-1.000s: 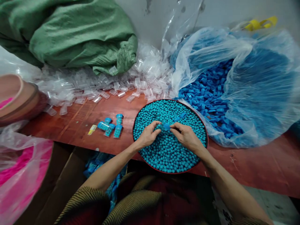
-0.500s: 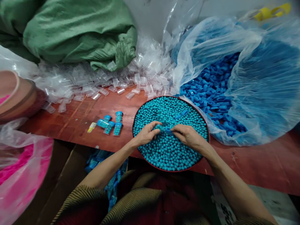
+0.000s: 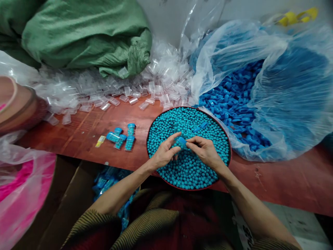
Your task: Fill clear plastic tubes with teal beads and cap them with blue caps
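A round red-rimmed tray (image 3: 230,152) full of small turquoise balls stands at the table's front edge. Above its middle, my left hand (image 3: 166,151) holds a small clear container of balls between thumb and fingers. My right hand (image 3: 204,147) pinches the blue cap (image 3: 182,140) at the container's right end; cap and container touch. Two loose blue caps (image 3: 201,127) lie on the balls behind my right hand. Several filled containers with blue caps (image 3: 130,142) are grouped on the table left of the tray.
Many empty clear containers (image 3: 104,100) are heaped at the back below a green sack (image 3: 88,34). An open plastic bag holds blue caps (image 3: 234,100) at the right. Pink pieces in a bag (image 3: 39,180) and a bowl (image 3: 18,100) are at the left. A yellow-tipped item (image 3: 100,141) lies nearby.
My right hand has moved slightly left, bringing the blue cap onto the container's end. My left hand's fingers have opened somewhat around the container. The view has shifted slightly.
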{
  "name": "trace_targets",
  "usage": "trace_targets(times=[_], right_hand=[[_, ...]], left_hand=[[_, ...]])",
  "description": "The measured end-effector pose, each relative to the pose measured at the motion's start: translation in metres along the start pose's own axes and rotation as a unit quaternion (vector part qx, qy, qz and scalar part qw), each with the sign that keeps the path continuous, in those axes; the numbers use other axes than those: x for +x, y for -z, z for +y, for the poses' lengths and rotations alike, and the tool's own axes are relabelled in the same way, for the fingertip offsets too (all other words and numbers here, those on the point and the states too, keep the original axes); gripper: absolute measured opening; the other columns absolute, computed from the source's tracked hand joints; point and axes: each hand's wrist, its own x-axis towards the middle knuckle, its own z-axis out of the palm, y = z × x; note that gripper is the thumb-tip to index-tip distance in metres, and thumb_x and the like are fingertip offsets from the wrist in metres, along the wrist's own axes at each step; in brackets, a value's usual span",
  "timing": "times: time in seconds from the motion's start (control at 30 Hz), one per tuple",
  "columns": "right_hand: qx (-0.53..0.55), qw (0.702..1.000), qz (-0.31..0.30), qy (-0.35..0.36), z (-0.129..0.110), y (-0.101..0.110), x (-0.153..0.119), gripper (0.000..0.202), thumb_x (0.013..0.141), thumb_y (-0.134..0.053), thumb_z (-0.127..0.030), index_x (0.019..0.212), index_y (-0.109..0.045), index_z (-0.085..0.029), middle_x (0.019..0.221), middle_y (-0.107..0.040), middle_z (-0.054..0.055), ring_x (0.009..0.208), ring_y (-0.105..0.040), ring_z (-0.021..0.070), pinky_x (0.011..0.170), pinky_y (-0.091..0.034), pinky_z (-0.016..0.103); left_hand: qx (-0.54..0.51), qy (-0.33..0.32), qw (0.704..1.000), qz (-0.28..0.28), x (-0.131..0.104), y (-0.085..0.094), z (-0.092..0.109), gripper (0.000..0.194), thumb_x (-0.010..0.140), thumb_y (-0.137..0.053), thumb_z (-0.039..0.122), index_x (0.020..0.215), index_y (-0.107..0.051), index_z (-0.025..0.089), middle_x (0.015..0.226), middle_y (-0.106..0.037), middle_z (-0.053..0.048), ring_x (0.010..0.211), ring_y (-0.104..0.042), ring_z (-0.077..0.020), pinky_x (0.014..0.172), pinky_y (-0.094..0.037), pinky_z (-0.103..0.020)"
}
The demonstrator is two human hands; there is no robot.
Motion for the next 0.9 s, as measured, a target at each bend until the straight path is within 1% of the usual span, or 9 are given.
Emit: trace_targets(times=[0.13, 0.3, 0.4, 0.5, 0.53, 0.6, 0.7, 0.8, 0.9], right_hand=[[0.004, 1.0, 0.003, 0.013, -0.001, 0.0, -0.004, 0.015, 0.079, -0.059, -0.029, 0.081, -0.071, -0.02, 0.07, -0.068, -0.001, 0.063, -0.059, 0.0134, 0.06, -0.046, 0.025], [0.018, 1.0, -0.018, 0.017, 0.006, 0.001, -0.006, 0.017, 0.079, -0.057, -0.029, 0.084, -0.07, -0.02, 0.075, -0.069, 0.001, 0.068, -0.062, 0.0149, 0.065, -0.05, 0.028], [0.019, 0.996, -0.079, 0.031, 0.008, 0.013, -0.004, 0.019, 0.079, -0.058, -0.029, 0.09, -0.07, -0.021, 0.084, -0.07, 0.003, 0.077, -0.063, 0.0164, 0.071, -0.051, 0.03], [0.047, 0.988, -0.149, 0.01, 0.01, 0.025, -0.001, 0.019, 0.078, -0.06, -0.03, 0.09, -0.071, -0.021, 0.086, -0.068, 0.003, 0.067, -0.06, 0.013, 0.064, -0.052, 0.028], [0.069, 0.986, -0.149, -0.009, 0.011, 0.027, 0.0, 0.021, 0.078, -0.061, -0.031, 0.093, -0.071, -0.02, 0.086, -0.067, 0.003, 0.062, -0.059, 0.0116, 0.061, -0.052, 0.028], [0.121, 0.986, -0.105, -0.041, 0.013, 0.024, 0.002, 0.034, 0.076, -0.064, -0.034, 0.107, -0.066, -0.02, 0.085, -0.067, 0.002, 0.06, -0.058, 0.0111, 0.059, -0.053, 0.029], [0.147, 0.988, -0.016, -0.043, 0.011, 0.01, 0.003, 0.057, 0.075, -0.066, -0.036, 0.128, -0.052, -0.019, 0.088, -0.069, 0.004, 0.076, -0.065, 0.0165, 0.071, -0.055, 0.034], [0.061, 0.998, 0.016, -0.014, 0.004, -0.006, -0.003, 0.046, 0.083, -0.057, -0.035, 0.126, -0.054, -0.02, 0.101, -0.07, 0.007, 0.094, -0.065, 0.0206, 0.085, -0.052, 0.038], [-0.065, 0.996, -0.017, 0.062, -0.003, -0.017, -0.012, 0.045, 0.088, -0.048, -0.036, 0.13, -0.049, -0.02, 0.123, -0.061, 0.012, 0.112, -0.058, 0.0245, 0.094, -0.048, 0.043]], left_hand=[[-0.016, -0.009, 0.999, 0.039, -0.001, -0.012, 0.005, 0.043, 0.082, -0.051, 0.029, 0.124, -0.048, 0.018, 0.069, -0.051, 0.004, 0.043, -0.045, -0.0038, 0.042, -0.037, -0.017], [-0.027, 0.0, 0.996, 0.09, 0.001, -0.022, 0.001, 0.033, 0.082, -0.05, 0.028, 0.114, -0.05, 0.018, 0.066, -0.047, 0.005, 0.04, -0.04, -0.0026, 0.038, -0.034, -0.016], [-0.031, 0.017, 0.997, 0.063, 0.0, -0.016, -0.004, 0.034, 0.082, -0.051, 0.03, 0.114, -0.048, 0.019, 0.067, -0.048, 0.006, 0.04, -0.045, -0.0033, 0.037, -0.034, -0.015], [-0.029, 0.034, 0.999, 0.016, -0.001, -0.009, -0.007, 0.036, 0.081, -0.053, 0.033, 0.114, -0.046, 0.019, 0.069, -0.051, 0.005, 0.041, -0.051, -0.0055, 0.037, -0.037, -0.016], [-0.03, 0.036, 0.999, 0.01, -0.001, -0.008, -0.007, 0.036, 0.081, -0.053, 0.033, 0.114, -0.045, 0.019, 0.07, -0.052, 0.005, 0.042, -0.052, -0.0061, 0.037, -0.038, -0.016], [-0.038, 0.039, 0.998, 0.01, -0.002, -0.008, -0.008, 0.037, 0.082, -0.052, 0.035, 0.114, -0.043, 0.02, 0.07, -0.052, 0.005, 0.044, -0.054, -0.0069, 0.038, -0.039, -0.016], [-0.036, 0.035, 0.999, 0.01, -0.004, -0.01, -0.007, 0.046, 0.084, -0.05, 0.036, 0.126, -0.037, 0.022, 0.075, -0.053, 0.003, 0.047, -0.055, -0.0077, 0.039, -0.041, -0.017], [0.003, 0.004, 1.0, 0.018, -0.006, -0.013, -0.005, 0.058, 0.086, -0.049, 0.033, 0.139, -0.027, 0.025, 0.078, -0.054, 0.001, 0.047, -0.05, -0.0067, 0.044, -0.043, -0.02], [0.018, -0.029, 0.998, 0.047, -0.009, -0.015, -0.004, 0.056, 0.087, -0.046, 0.032, 0.141, -0.029, 0.025, 0.081, -0.056, -0.001, 0.054, -0.05, -0.0088, 0.053, -0.045, -0.023]])
